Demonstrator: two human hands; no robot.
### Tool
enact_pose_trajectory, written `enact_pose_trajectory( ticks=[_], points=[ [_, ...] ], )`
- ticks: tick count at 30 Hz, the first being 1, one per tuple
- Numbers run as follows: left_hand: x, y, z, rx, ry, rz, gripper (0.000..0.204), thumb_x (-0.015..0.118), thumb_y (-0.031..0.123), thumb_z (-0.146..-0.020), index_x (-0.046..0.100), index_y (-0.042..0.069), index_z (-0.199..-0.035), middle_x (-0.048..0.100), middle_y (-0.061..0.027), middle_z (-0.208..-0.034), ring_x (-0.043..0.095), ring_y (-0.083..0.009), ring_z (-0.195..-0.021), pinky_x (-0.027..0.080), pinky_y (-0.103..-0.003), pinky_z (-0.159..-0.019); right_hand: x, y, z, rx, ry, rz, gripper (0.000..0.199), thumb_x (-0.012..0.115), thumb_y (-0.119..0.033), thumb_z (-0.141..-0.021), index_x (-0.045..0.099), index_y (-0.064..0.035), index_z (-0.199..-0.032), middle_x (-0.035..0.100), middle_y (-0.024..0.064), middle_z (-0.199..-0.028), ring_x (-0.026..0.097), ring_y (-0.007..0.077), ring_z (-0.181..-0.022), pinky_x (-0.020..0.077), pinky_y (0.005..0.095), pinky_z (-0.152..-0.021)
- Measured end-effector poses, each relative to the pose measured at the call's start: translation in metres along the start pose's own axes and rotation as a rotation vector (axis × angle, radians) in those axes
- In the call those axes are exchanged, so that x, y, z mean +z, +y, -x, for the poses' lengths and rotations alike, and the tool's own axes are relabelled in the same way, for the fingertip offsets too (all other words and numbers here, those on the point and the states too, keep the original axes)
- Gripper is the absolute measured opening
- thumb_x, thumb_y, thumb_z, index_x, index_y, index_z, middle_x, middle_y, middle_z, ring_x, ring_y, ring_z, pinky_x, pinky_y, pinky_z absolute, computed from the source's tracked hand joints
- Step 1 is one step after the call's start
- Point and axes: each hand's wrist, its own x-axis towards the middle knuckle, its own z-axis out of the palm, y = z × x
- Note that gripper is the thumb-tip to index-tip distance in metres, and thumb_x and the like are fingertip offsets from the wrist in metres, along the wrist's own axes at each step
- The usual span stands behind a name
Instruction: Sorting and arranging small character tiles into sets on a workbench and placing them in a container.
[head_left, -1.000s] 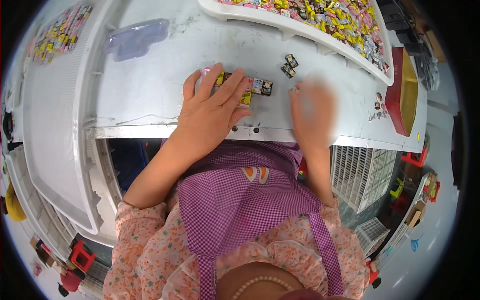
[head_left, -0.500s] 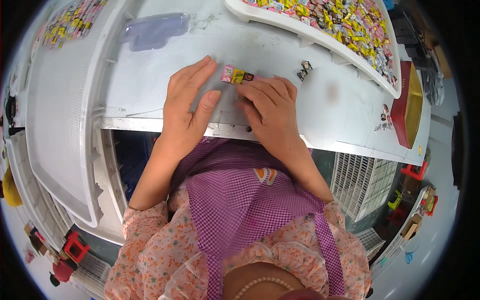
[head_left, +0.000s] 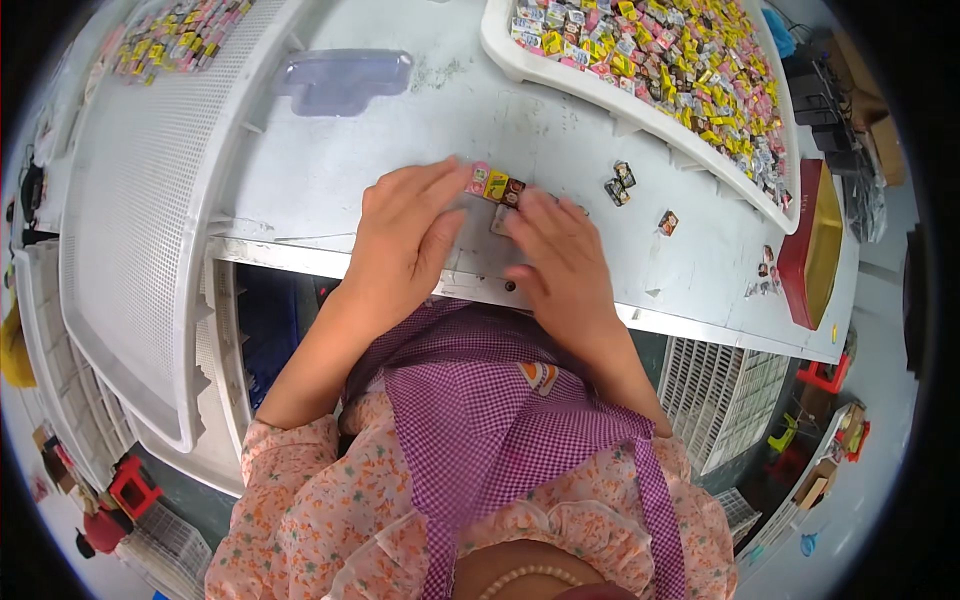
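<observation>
- The left hand [head_left: 405,235] is lying flat and open on the grey table [head_left: 330,180], fingertips touching a short row of small coloured packets [head_left: 495,186].
- The right hand [head_left: 560,260] is pressing flat at the row's five o'clock side, gripping nothing.
- Loose packets [head_left: 620,184] are lying at three o'clock, below the white tray [head_left: 560,75].

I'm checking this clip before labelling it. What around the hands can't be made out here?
Head view only:
- Row of small packets: partly covered by the left hand and right hand; count unclear.
- Prints on the packets in the white tray: too small.
- Clear plastic lid: contents, if any, unclear.
</observation>
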Motion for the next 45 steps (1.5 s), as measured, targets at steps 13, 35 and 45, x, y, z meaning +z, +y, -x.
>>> enact_pose_trajectory(
  ticks=[13,35,45],
  points=[
    [0.001,-0.008,-0.04,-0.655,-0.186,0.565,0.042,0.06,0.009,-0.085,0.049,-0.005,-0.123,0.061,-0.0087,-0.084,0.06,-0.0121,-0.068,0.052,-0.025,-0.064,-0.01,0.011,0.009,0.071,-0.166,0.087,0.07,0.061,-0.033,-0.08,0.035,-0.0011,-0.136,0.033,0.0183,-0.142,0.027,0.035,-0.134,0.0189,0.048,-0.11],
    [-0.028,-0.009,-0.044,-0.829,-0.406,0.786,0.017,0.065,0.006,-0.081,0.055,0.0,-0.093,0.062,-0.0085,-0.079,0.061,-0.0135,-0.064,0.052,-0.026,-0.054,-0.013,0.028,0.022,0.221,0.174,-0.319,0.043,0.045,-0.015,-0.093,0.04,0.0022,-0.131,0.042,0.0197,-0.136,0.034,0.0342,-0.131,0.0185,0.0438,-0.111],
    [-0.054,-0.003,-0.006,-0.812,-0.09,1.162,0.017,0.062,0.002,-0.083,0.054,0.002,-0.099,0.064,-0.0068,-0.081,0.061,-0.011,-0.061,0.052,-0.025,-0.054,-0.014,0.026,0.029,0.417,0.241,-0.577,0.042,0.041,-0.023,-0.096,0.044,0.0003,-0.131,0.042,0.0169,-0.139,0.028,0.0313,-0.135,0.017,0.0404,-0.111]
  ],
)
